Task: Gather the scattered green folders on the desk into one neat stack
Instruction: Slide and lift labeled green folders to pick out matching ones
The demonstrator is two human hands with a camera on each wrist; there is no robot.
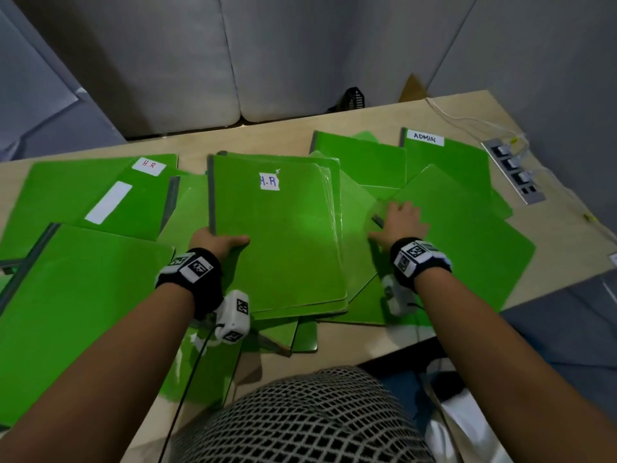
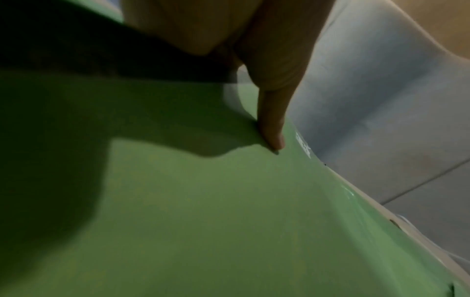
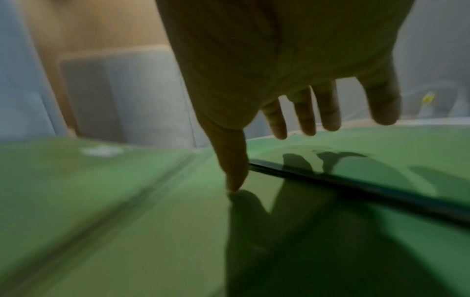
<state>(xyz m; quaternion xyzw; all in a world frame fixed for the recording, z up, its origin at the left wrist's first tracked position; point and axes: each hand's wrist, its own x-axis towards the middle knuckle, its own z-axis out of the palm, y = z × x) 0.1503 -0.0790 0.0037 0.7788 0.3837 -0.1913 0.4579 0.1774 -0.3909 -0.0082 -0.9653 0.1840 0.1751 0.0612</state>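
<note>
Green folders lie scattered over the wooden desk [image 1: 260, 135]. A small stack topped by a folder labelled "H.R" [image 1: 277, 235] sits in the middle. My left hand [image 1: 217, 243] grips that stack at its near left edge, thumb on top [image 2: 273, 138] and fingers underneath. My right hand [image 1: 399, 222] hovers open just right of the stack, fingers spread over a tilted green folder [image 1: 460, 235]; its thumb tip [image 3: 235, 184] touches the green surface beside that folder's dark edge [image 3: 356, 186]. More folders lie at left [image 1: 76, 295], one labelled "HR" [image 1: 148, 167], and one labelled "ADMIN" [image 1: 447, 162] at back right.
A grey power strip [image 1: 514, 170] with plugs and white cables sits near the desk's right edge. A grey sofa [image 1: 187, 61] stands behind the desk. Folders overhang the near desk edge by my lap [image 1: 300, 419].
</note>
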